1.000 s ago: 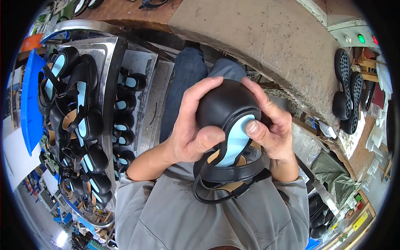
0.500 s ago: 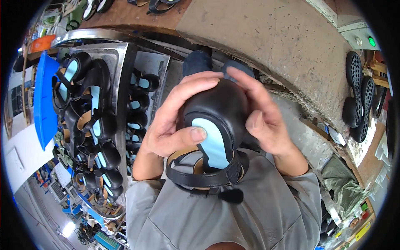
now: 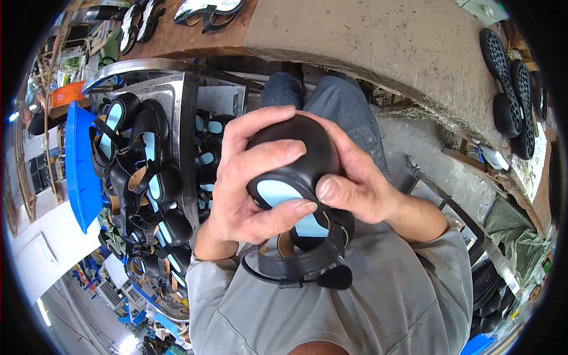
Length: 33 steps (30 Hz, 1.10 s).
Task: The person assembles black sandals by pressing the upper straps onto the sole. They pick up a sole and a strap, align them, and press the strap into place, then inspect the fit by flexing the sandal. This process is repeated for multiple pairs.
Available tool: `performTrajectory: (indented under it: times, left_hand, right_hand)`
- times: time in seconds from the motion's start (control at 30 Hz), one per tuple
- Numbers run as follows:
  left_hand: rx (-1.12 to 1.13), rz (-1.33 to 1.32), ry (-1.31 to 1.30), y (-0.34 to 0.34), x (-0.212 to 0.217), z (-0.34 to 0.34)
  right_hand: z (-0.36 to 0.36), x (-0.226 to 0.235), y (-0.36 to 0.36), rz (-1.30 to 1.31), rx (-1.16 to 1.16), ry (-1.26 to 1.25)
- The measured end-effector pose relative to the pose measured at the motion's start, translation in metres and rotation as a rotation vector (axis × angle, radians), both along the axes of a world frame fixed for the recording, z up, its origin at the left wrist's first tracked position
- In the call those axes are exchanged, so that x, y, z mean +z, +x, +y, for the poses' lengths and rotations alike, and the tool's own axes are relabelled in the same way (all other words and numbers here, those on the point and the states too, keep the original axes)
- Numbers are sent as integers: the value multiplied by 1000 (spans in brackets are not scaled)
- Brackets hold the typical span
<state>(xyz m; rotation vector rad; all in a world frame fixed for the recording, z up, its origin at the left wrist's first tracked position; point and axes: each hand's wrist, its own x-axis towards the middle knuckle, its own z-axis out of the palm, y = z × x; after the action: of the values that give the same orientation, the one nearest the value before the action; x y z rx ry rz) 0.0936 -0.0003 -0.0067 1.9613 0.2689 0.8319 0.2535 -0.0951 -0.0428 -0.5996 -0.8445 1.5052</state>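
A black closed-toe sandal (image 3: 319, 148) with a pale blue insole and an ankle strap is held in front of my chest, its rounded toe pointing away from me. My left hand (image 3: 242, 189) wraps its left side, fingers over the toe and thumb across the insole opening. On the other side, my right hand (image 3: 361, 186) grips it with the thumb pressed at the opening's edge and the fingers along the toe. The buckled strap (image 3: 296, 266) hangs loose toward my shirt. The sole is hidden.
To the left, a metal rack (image 3: 188, 118) carries several similar black sandals (image 3: 168, 183), beside a blue bin (image 3: 83, 165). Ahead runs a worn workbench (image 3: 367, 47); perforated black soles (image 3: 503, 77) lie at its right end. More shoes (image 3: 222, 13) sit at the far left.
My right hand has closed in, its thumb moving left onto the opening's edge. My left fingers have shifted lower over the toe. The whole view has tilted slightly.
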Motion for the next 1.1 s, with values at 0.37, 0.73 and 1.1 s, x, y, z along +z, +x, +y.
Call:
performTrajectory:
  times: [0.37,0.73,1.1]
  left_hand:
    - [-62,126,121,1,11,-11]
    - [-221,258,-814,-40,-10,-73]
    - [8,206,-438,-51,-9,-91]
  right_hand:
    - [-11,14,7,-215,-124,13]
    - [-25,3,15,40,-439,-35]
    - [-22,-27,20,118,-305,228]
